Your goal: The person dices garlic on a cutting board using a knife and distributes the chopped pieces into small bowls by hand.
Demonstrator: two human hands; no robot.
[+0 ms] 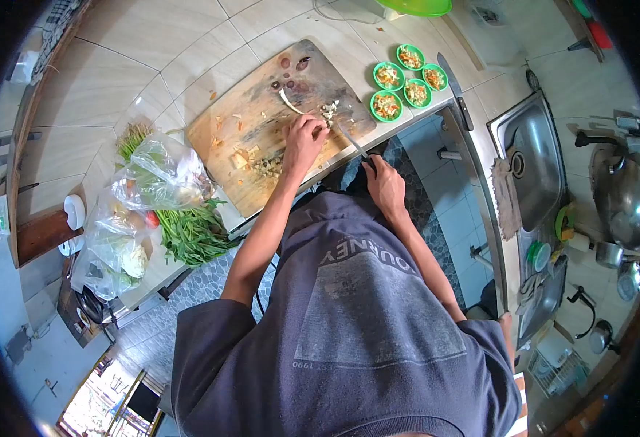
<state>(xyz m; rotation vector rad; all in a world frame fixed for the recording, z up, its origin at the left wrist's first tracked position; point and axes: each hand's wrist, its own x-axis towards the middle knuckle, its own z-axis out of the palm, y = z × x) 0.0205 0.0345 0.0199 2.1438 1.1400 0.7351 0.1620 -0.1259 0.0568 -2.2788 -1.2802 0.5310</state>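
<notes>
My left hand [305, 138] is closed, fingers bent, over a pale, slender vegetable stalk [288, 102] on the wooden cutting board [225, 127]. My right hand [385, 186] grips a knife [351, 140] by its dark handle. The blade points toward my left fingertips and lies close beside them. Small white chopped pieces [329, 110] rest just past the blade. Yellowish and darker chopped bits [265, 166] are on the board left of my left wrist. Several dark round marks or pieces appear near the board's far corner; I cannot tell which.
Several small green bowls [386, 105] of shredded vegetables stand right of the board. Another knife [454, 91] lies near the counter edge. On the left are leafy greens [192, 237] and plastic bags [163, 171] of vegetables. A metal sink [538, 146] is at the right.
</notes>
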